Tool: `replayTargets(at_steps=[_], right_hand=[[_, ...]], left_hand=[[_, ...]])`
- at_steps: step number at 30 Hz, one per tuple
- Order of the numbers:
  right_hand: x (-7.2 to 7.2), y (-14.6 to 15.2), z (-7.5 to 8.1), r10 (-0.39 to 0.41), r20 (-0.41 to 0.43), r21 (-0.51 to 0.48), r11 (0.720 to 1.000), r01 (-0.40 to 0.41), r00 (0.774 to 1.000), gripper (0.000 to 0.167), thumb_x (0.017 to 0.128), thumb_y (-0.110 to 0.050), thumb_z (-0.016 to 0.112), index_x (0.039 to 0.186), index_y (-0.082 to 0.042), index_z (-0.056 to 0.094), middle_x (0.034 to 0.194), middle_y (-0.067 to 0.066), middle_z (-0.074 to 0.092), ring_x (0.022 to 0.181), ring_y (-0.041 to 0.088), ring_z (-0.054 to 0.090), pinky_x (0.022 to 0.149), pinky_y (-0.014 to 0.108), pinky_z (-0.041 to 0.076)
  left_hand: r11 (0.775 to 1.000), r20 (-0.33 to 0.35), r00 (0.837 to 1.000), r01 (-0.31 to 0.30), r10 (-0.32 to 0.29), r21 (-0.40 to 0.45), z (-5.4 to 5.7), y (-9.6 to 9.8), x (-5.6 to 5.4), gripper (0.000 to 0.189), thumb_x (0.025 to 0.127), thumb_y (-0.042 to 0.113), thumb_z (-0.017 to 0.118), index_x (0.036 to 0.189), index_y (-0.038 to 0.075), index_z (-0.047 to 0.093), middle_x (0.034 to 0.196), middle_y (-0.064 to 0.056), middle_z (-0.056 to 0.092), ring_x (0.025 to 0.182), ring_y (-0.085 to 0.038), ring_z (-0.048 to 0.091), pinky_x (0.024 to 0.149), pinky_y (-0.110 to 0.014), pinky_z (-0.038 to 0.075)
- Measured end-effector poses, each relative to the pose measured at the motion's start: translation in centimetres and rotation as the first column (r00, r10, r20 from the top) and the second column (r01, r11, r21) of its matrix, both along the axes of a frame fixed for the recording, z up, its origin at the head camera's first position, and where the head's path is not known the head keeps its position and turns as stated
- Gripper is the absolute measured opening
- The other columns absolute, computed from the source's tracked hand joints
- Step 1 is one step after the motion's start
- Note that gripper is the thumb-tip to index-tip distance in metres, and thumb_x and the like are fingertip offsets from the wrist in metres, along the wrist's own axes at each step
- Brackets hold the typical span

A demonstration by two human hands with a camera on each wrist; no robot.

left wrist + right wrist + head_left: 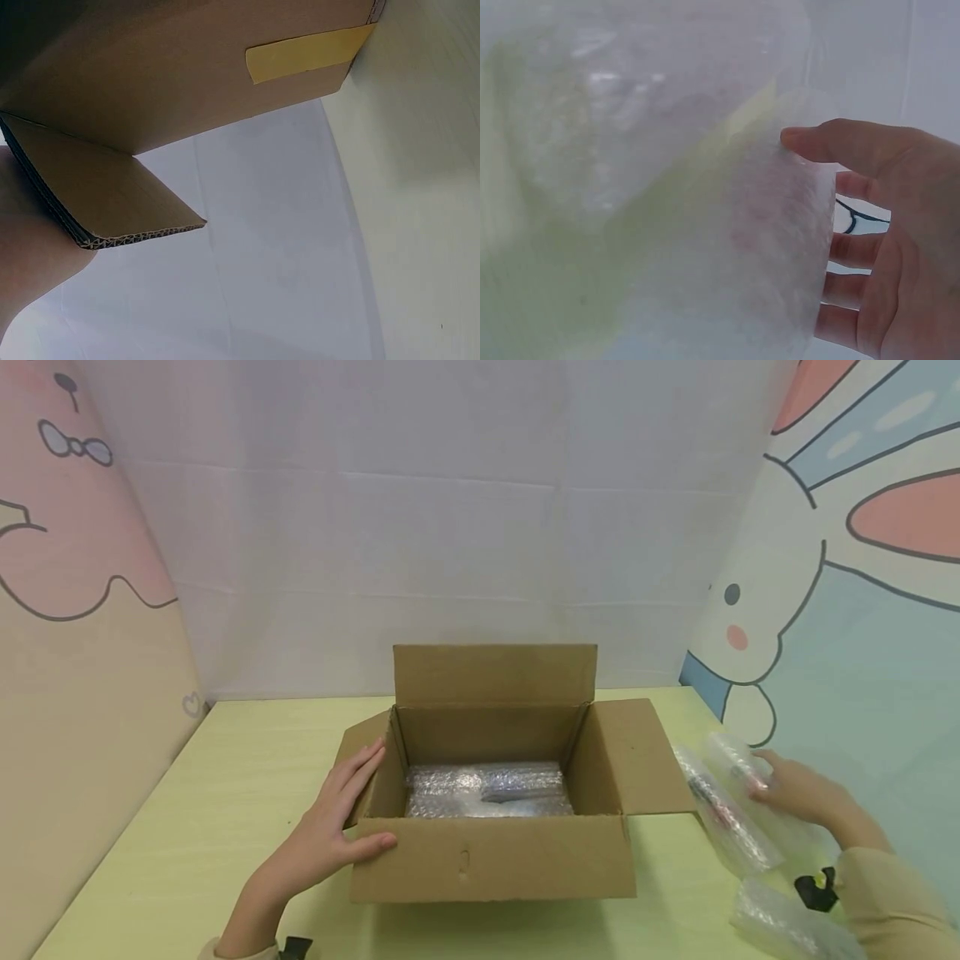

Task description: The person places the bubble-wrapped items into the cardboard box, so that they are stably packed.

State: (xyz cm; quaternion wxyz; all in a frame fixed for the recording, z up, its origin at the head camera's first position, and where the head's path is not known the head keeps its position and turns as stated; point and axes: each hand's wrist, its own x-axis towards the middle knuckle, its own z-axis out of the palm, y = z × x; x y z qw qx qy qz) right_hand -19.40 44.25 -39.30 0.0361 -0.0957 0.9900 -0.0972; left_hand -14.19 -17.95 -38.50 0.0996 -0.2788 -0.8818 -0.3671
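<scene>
An open cardboard box stands on the table, its flaps spread outward. Inside lie bubble-wrapped packages. My left hand rests on the box's left front corner, fingers extended along the left flap and thumb on the front flap. In the left wrist view that flap hides most of the hand. At the right, my right hand grips a bubble-wrapped package. Its thumb presses the near face of the wrap in the right wrist view, with the other fingers behind the edge.
Beside the held package lies another bubble-wrapped package, with reddish contents showing through. Another wrapped package sits closer to the front right. The box's right flap juts toward them. Walls with cartoon drawings border the yellow table.
</scene>
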Motion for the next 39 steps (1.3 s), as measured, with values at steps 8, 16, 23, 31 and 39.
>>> replayTargets(at_steps=[8, 16, 23, 31, 39], right_hand=[[0.1, -0.7, 3.6, -0.007, -0.010, 0.030, 1.000, 0.008, 1.000, 0.071, 0.093, -0.031, 0.062, 0.136, 0.017, 0.034, 0.111, 0.044, 0.055, 0.101, 0.057, 0.056, 0.079, 0.062, 0.048], [0.4, -2.6, 6.4, -0.031, -0.056, 0.066, 0.997, 0.035, 0.998, 0.074, 0.097, -0.042, 0.054, 0.145, 0.008, 0.029, 0.126, 0.043, 0.049, 0.113, 0.058, 0.049, 0.078, 0.066, 0.046], [1.0, -4.9, 8.9, -0.018, -0.132, 0.093, 0.995, 0.031, 0.991, 0.073, 0.096, -0.045, 0.055, 0.148, -0.001, 0.030, 0.124, 0.034, 0.053, 0.105, 0.049, 0.057, 0.069, 0.058, 0.050], [1.8, -7.9, 11.5, 0.085, -0.306, 0.097, 0.994, -0.058, 0.948, 0.066, 0.091, -0.036, 0.065, 0.146, -0.010, 0.038, 0.116, 0.022, 0.059, 0.089, 0.035, 0.064, 0.056, 0.045, 0.049], [2.6, -12.7, 14.7, 0.206, -0.360, 0.145, 0.976, -0.163, 0.910, 0.071, 0.086, -0.033, 0.072, 0.147, -0.020, 0.039, 0.109, 0.009, 0.060, 0.063, 0.009, 0.047, 0.050, 0.029, 0.038]], left_hand=[[1.000, 0.002, 1.000, 0.002, -0.002, 0.002, 0.0, 0.0, 0.0, 0.096, 0.078, 0.030, 0.078, 0.155, 0.011, 0.023, 0.160, -0.008, 0.022, 0.142, -0.033, 0.021, 0.098, -0.070, 0.033], [1.000, -0.014, 1.000, 0.009, -0.009, 0.013, -0.5, -0.2, -0.2, 0.093, 0.081, 0.028, 0.076, 0.155, 0.010, 0.022, 0.161, -0.006, 0.020, 0.145, -0.027, 0.018, 0.099, -0.070, 0.031], [0.999, -0.007, 1.000, 0.020, -0.020, 0.038, -0.6, -0.1, -0.2, 0.084, 0.088, 0.024, 0.069, 0.156, 0.012, 0.020, 0.162, -0.004, 0.017, 0.146, -0.025, 0.016, 0.101, -0.070, 0.028], [0.999, 0.006, 1.000, 0.014, -0.015, 0.051, -0.6, 0.2, -0.2, 0.075, 0.094, 0.017, 0.059, 0.156, 0.013, 0.018, 0.163, -0.002, 0.015, 0.147, -0.036, 0.014, 0.102, -0.073, 0.025], [0.998, 0.014, 1.000, 0.014, -0.015, 0.053, -0.7, 0.1, -0.2, 0.075, 0.094, 0.015, 0.058, 0.157, 0.015, 0.016, 0.163, -0.001, 0.014, 0.147, -0.036, 0.013, 0.102, -0.073, 0.024]])
